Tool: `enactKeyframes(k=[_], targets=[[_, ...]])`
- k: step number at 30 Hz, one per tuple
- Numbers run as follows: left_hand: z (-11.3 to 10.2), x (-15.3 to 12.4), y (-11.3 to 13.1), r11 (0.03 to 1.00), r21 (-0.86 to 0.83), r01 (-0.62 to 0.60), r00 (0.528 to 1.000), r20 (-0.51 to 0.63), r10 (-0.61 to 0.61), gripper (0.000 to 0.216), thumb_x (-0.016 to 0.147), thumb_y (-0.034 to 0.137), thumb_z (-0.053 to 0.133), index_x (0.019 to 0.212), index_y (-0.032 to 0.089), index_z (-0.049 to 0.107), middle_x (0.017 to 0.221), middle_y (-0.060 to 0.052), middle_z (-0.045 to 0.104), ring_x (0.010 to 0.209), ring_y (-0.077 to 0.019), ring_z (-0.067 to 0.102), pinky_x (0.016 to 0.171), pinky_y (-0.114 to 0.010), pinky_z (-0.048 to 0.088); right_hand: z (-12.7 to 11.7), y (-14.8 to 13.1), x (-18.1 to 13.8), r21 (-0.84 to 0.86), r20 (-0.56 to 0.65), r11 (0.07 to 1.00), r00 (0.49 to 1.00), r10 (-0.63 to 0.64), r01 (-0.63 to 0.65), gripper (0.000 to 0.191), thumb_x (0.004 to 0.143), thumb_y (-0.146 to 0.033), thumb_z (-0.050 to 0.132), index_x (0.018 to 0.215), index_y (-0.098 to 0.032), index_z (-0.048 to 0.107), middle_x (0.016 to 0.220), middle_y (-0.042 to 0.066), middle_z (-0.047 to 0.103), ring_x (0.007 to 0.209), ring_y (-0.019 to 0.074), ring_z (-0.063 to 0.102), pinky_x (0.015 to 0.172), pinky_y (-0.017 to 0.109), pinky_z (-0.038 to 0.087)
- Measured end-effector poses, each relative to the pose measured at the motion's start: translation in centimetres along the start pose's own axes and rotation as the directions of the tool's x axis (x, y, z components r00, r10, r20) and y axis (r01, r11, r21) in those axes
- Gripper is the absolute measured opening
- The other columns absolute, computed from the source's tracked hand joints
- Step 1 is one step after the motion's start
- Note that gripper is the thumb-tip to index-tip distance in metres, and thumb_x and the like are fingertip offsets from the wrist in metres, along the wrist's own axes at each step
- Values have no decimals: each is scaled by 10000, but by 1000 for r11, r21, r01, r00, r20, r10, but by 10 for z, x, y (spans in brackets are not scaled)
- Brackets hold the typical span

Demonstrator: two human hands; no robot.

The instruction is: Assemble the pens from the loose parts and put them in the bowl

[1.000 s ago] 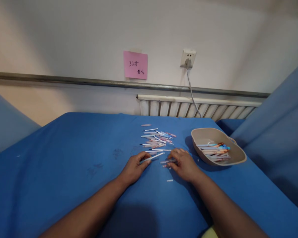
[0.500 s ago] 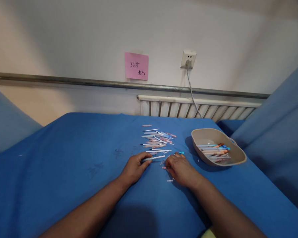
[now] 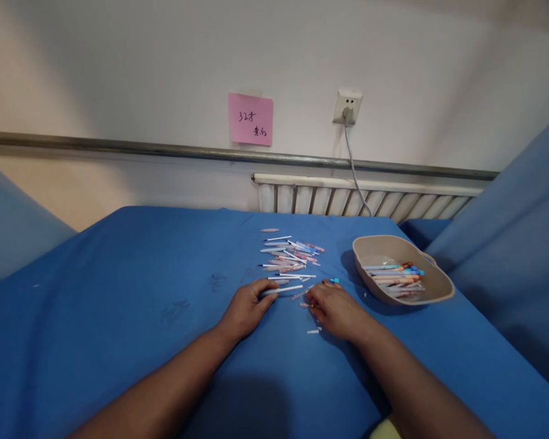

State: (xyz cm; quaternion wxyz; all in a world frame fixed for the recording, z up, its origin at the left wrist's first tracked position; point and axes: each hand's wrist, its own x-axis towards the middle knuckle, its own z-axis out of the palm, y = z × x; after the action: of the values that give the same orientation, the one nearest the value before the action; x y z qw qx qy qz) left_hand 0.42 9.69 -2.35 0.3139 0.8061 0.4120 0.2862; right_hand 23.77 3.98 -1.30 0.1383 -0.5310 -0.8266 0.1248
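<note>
My left hand (image 3: 246, 308) is closed around a pale pen barrel, with a white refill (image 3: 293, 288) sticking out of it to the right. My right hand (image 3: 337, 310) rests low over the cloth to the right, its fingers curled down and pinched among small pen parts. What those fingertips hold is hidden. A clear pinkish pen piece (image 3: 304, 305) lies at their left side, and a bright blue clip piece (image 3: 333, 280) just beyond the knuckles. Past both hands is a loose pile of pen barrels and refills (image 3: 286, 263). Small white bits (image 3: 313, 331) lie nearer me.
To the right stands a beige plastic basin (image 3: 437, 286) holding several assembled-looking pens (image 3: 396, 279). A blue cloth (image 3: 119, 323) with ink marks covers the table. Behind are a radiator (image 3: 311, 198), a metal rail (image 3: 165, 148) and a plugged-in cable (image 3: 353, 164). Blue curtains hang on both sides.
My right hand has shifted very slightly to the right, showing more of the small parts beside its fingertips. My left hand keeps the pen barrel in nearly the same place.
</note>
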Motion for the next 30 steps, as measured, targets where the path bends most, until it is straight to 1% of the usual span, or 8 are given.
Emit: enactKeyframes(k=[3,5,6,9,11,19,24,30], targets=[[0,0,1,1000,7,15,999,-30,-14,191,839,288,540,965,208,659,962,-32,709,904,-213,642,856,-328,480,4,4,2,124,-51,992,998,36,-30,150,845,-148,502,971,-171,579,894,68,641,870,195,562,837,330,387],[0,0,1,1000,10,23,999,-49,-23,195,839,294,542,972,208,656,951,-29,710,893,-212,644,848,-328,481,8,10,4,343,-127,937,985,118,-68,150,859,-199,487,987,-171,562,891,65,635,831,180,573,778,308,421],[0,0,1,1000,8,25,998,-54,-25,194,841,295,541,971,207,655,946,-27,710,887,-211,645,840,-325,482,11,13,6,478,-162,875,971,174,-77,157,865,-241,484,988,-176,556,880,58,632,803,173,579,745,300,435],[0,0,0,1000,-8,22,999,-49,-22,192,847,299,537,969,208,654,938,-20,710,875,-207,648,812,-314,486,15,22,11,799,-190,600,928,319,-43,235,835,-393,531,950,-190,558,798,28,627,716,159,580,672,288,451],[0,0,-1,1000,-15,17,999,-49,-18,192,844,303,542,969,209,654,934,-17,709,874,-209,649,805,-312,486,14,24,13,876,-173,482,923,345,-16,304,788,-468,582,906,-188,572,753,15,623,674,150,571,650,283,445],[0,1,0,1000,-14,25,999,-27,-25,208,852,327,533,972,205,652,950,-31,713,894,-220,647,827,-325,484,6,14,12,957,-54,285,923,380,-61,393,708,-502,677,891,-165,592,683,3,628,607,126,560,588,253,406],[-1,1,2,999,-12,31,999,-29,-31,208,853,320,530,976,209,656,959,-30,709,903,-219,643,831,-323,483,7,12,12,968,-72,251,927,369,-25,358,701,-472,687,878,-183,570,674,-12,599,586,113,526,546,231,384],[0,1,1,1000,-20,20,999,-41,-21,201,851,315,534,973,209,654,946,-27,710,886,-215,648,820,-322,488,7,14,11,919,-107,393,944,312,-25,295,730,-457,655,862,-207,571,636,-53,520,534,99,475,502,221,376]])
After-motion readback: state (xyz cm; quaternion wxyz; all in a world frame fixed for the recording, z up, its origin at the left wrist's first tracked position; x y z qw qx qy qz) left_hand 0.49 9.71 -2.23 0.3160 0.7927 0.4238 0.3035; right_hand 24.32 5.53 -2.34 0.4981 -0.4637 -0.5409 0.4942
